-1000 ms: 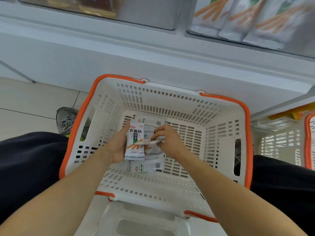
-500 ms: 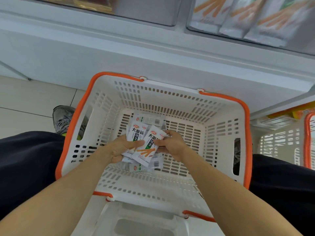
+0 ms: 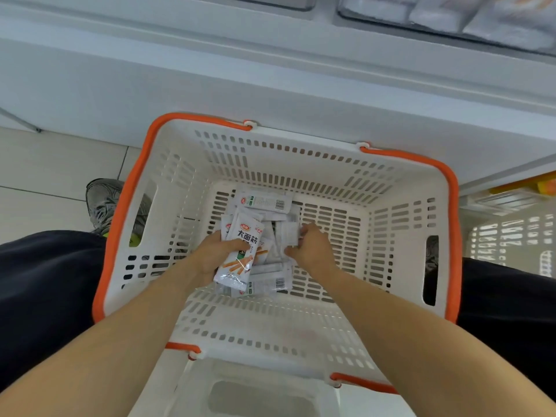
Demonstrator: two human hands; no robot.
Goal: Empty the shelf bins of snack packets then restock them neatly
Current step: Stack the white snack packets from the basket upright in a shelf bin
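A white basket with an orange rim point(image 3: 403, 206) stands below me, and both of my hands are down inside it. My left hand point(image 3: 216, 254) grips a small stack of white snack packets point(image 3: 240, 257) with orange stick pictures, face up. My right hand point(image 3: 310, 248) pinches another white packet point(image 3: 290, 233) lying on the loose pile point(image 3: 264, 203) at the basket's bottom. Clear shelf bins point(image 3: 451, 16) holding similar packets run along the top right, blurred.
The white shelf front point(image 3: 270, 79) rises just behind the basket. A second white basket point(image 3: 511, 236) sits at the right under the lower shelf. My grey shoe point(image 3: 103, 203) rests on the tiled floor at the left. A white stool top point(image 3: 258, 395) shows below.
The packet carried by my right hand has joined the stack in my left. My right hand has moved back to the pile and closed on another packet.
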